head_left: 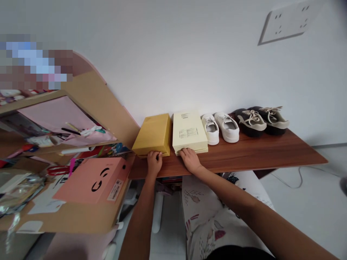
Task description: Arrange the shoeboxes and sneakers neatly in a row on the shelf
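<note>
Two shoe boxes lie side by side on a dark wooden shelf (pixel 257 155) against the white wall. My left hand (pixel 154 162) is curled on the near end of the mustard-yellow box (pixel 153 134), fingers gripping its edge. My right hand (pixel 190 159) rests on the near end of the pale cream box (pixel 188 130), its fingers bent over the lid's front edge. Both boxes are closed and nearly touch each other.
A pair of white sneakers (pixel 221 128) and a pair of dark sneakers with beige laces (pixel 260 121) stand further right on the shelf. A pink box (pixel 94 178) lies on a cluttered wooden shelving unit at left. A wall socket (pixel 290 20) is up right.
</note>
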The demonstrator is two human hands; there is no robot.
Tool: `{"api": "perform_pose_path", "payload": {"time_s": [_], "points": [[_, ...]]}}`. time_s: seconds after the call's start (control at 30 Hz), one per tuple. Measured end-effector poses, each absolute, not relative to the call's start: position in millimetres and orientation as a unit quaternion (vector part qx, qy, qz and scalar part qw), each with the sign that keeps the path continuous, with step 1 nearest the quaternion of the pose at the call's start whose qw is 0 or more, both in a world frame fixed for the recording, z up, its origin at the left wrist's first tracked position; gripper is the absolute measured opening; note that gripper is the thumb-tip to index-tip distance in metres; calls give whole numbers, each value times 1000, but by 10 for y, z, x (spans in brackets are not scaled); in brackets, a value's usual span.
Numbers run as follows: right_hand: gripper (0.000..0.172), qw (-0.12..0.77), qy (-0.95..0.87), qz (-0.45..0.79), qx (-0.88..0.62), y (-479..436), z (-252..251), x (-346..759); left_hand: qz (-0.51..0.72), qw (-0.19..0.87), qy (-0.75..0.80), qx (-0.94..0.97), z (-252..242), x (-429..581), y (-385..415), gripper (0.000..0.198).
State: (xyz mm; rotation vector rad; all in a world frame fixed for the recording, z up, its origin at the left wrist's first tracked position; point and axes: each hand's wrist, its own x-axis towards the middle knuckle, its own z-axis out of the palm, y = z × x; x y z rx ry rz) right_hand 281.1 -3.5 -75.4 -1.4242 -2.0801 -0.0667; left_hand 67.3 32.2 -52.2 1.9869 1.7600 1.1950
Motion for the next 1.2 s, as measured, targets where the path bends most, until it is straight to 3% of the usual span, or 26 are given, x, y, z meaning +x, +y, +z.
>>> {"api": "perform_pose_path", "payload": {"time_s": [0.2, 0.33, 0.47, 0.57, 0.7, 0.8, 0.93, 1.03, 1.2], "points": [[33, 432, -781, 42, -449, -277, -780, 3059, 567, 87, 636, 515, -361, 885, 239, 12], [29, 491, -717, 27, -494, -487, -761, 3645, 590, 30, 599, 541, -305, 1397, -40, 25], [42, 522, -548, -41, -652, -329, -665, 4446, 486, 80, 473, 731, -306, 2355, -352, 32], [52, 497, -516, -30, -696, -11, -576, 4875, 382, 124, 374, 836, -240, 3160, -269, 40], [44, 492, -507, 71, -704, 209, -538, 5119, 295, 71, 503, 809, -118, 3866, 189, 36], [45, 574, -421, 121, -692, 150, -598, 5219, 239, 79, 593, 765, -92, 4030, 448, 26], [54, 693, -245, 244, -633, 71, -718, 5306, 353, 146, 588, 713, -171, 4007, 590, 21], [59, 720, -176, 329, -585, 92, -747, 5310, 461, 252, 594, 609, -273, 3995, 654, 23], [59, 712, -237, 281, -598, -55, -789, 5293, 496, 270, 628, 536, -466, 4043, 565, 29]]}}
